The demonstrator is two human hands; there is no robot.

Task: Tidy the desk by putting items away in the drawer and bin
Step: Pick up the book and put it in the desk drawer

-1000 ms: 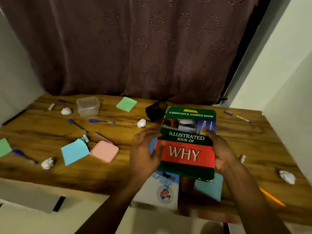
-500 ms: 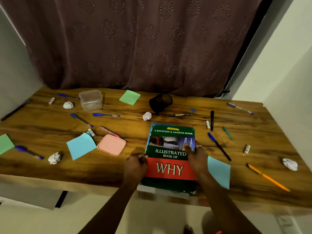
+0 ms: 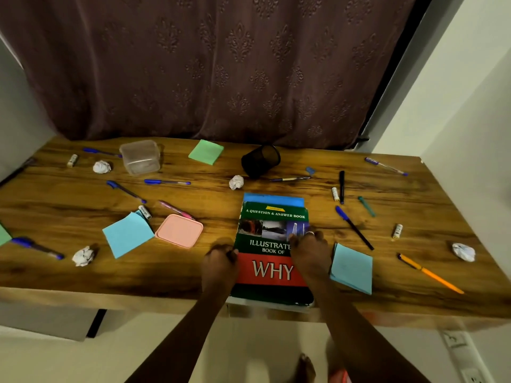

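A green and red book [image 3: 272, 217] titled "Illustrated Book of Why" lies flat near the wooden desk's [image 3: 83, 205] front edge, stacked on a blue book [image 3: 272, 199] whose top edge peeks out behind it. My left hand [image 3: 219, 262] curls around the stack's left edge. My right hand [image 3: 311, 252] rests on the cover's right side, fingers over the edge. Pens, sticky notes and crumpled paper balls lie scattered over the desk. No drawer or bin is clearly in view.
A black mesh pen cup [image 3: 260, 160] lies tipped over at the back, with a clear tub [image 3: 141, 157] and green notes [image 3: 206, 151] to its left. A pink lid [image 3: 179, 230] and blue notes [image 3: 127, 233] sit left of the book. An orange pencil [image 3: 430, 273] lies right.
The book was held tilted above the desk; it has come down flat on the blue book near the front edge. Both hands stayed at its sides.
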